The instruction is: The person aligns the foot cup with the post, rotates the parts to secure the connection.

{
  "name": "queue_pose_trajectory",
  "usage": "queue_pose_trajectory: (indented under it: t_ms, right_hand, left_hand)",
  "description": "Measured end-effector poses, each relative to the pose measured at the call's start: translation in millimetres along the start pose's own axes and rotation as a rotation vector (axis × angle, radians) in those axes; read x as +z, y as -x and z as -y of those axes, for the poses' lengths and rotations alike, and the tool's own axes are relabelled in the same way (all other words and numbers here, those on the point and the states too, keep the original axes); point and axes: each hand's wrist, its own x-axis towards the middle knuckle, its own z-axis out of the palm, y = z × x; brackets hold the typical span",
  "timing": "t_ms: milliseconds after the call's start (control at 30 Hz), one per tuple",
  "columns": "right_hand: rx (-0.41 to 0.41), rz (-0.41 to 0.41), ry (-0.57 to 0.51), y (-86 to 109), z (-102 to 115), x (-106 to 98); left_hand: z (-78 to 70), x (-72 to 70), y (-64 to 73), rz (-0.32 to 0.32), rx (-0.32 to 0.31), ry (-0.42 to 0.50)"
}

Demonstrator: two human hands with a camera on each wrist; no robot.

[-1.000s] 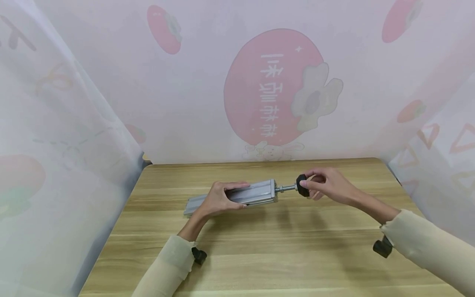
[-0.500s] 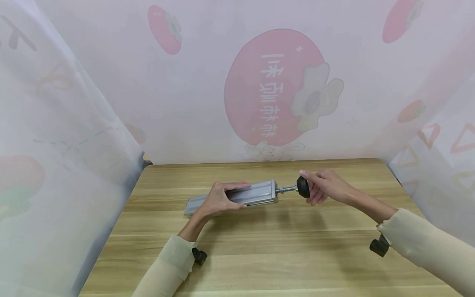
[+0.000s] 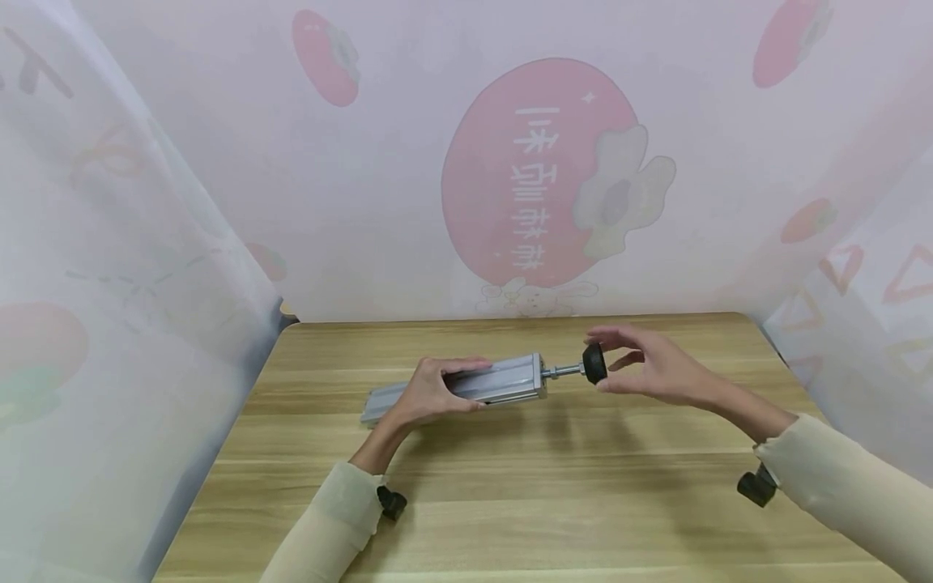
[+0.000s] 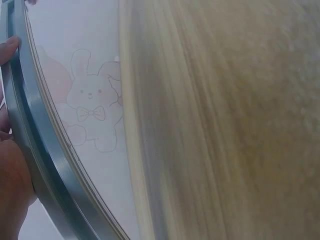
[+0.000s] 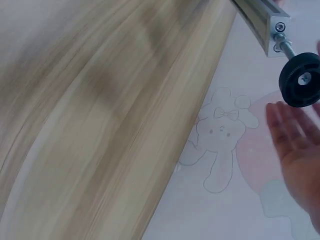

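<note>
In the head view my left hand [image 3: 430, 393] grips a silver aluminium profile [image 3: 503, 378] from above, thumb along the near side and fingers along the far side. The left wrist view shows the profile [image 4: 47, 140] close up, slanting past the hand. From its right end plate sticks a threaded rod [image 3: 564, 371] with a nut, carrying a black round levelling foot [image 3: 594, 363]. My right hand [image 3: 656, 368] spans the foot, fingers loosely spread, thumb at the lower rim and fingertips near the upper rim. In the right wrist view, a screw head shows inside the foot [image 5: 300, 80].
The wooden table [image 3: 510, 502] lies under both hands. White printed curtains [image 3: 386, 202] stand behind it and at both sides. Black camera mounts [image 3: 756, 486] hang under the sleeves.
My right hand turned about the levelling foot: the thumb went from the front to the top, then down to the lower rim, with the fingers spread over it. The left hand and profile stayed put.
</note>
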Motion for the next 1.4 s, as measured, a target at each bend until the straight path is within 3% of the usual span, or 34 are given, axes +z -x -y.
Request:
queue_pose_trajectory:
  t_ms: [133, 233, 567, 733, 900, 1400]
  right_hand:
    - [-0.253, -0.012, 0.074, -0.7, -7.3, 1.2]
    - [-0.366, -0.023, 0.095, -1.2, -10.2, 1.6]
    - [-0.441, -0.047, 0.057, -2.4, -8.0, 1.2]
    - [-0.393, -0.047, 0.037, -2.2, -7.3, 1.3]
    - [-0.278, -0.047, 0.013, -0.8, -6.0, 1.6]
    - [0.177, -0.039, -0.031, 0.2, 7.5, 3.1]
  left_hand:
    - [-0.3, -0.7, 0.3, -0.004, -0.008, -0.014]
    - [-0.5, -1.0, 0.3, -0.007, -0.023, -0.014]
    - [-1.4, -0.9, 0.1, -0.016, -0.01, -0.027]
    - [-1.2, -0.8, 0.3, -0.014, -0.023, -0.013]
    - [-0.6, -1.0, 0.5, -0.016, -0.026, -0.011]
    - [-0.7, -2.1, -0.3, -0.014, -0.025, -0.025]
